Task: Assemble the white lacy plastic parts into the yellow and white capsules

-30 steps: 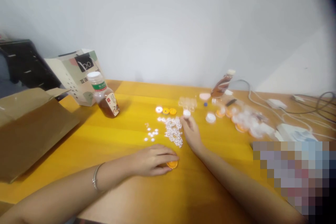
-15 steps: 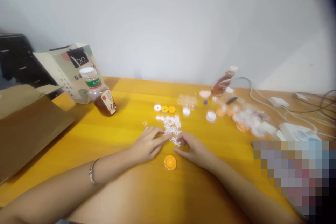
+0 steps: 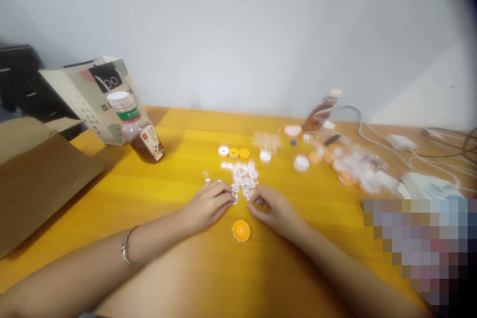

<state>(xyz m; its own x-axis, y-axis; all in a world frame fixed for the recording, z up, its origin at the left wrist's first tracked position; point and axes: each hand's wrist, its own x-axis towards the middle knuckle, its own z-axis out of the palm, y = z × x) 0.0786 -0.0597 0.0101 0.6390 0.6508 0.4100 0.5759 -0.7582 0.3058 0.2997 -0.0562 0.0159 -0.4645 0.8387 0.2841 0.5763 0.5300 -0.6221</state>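
Note:
A loose pile of small white openwork plastic pieces point(image 3: 244, 175) lies on the table between my hands. At the near left edge of the pile, my left hand point(image 3: 208, 202) is closed, thumb and fingers pinching a white piece point(image 3: 235, 198). My right hand point(image 3: 276, 210) is at the near right edge with its fingers curled in and thumb close to them. A bit of white shows at its fingertips, too small to make out. Nearer to me, between both wrists, sits a round orange cup-like part point(image 3: 241, 230). White and yellow discs point(image 3: 233, 153) line up beyond the pile.
A cardboard box point(image 3: 44, 179), a paper bag point(image 3: 97, 102) and a tea bottle point(image 3: 139, 131) stand left. A second bottle point(image 3: 322, 112), white round parts point(image 3: 301, 162), clear-bagged pieces point(image 3: 361, 166) and cables point(image 3: 387, 134) are at right. A translucent tray point(image 3: 267, 141) lies behind.
My hands have drawn slightly apart, and the pile's near end is more spread out. The left fingers have come together round a piece; the view has shifted slightly.

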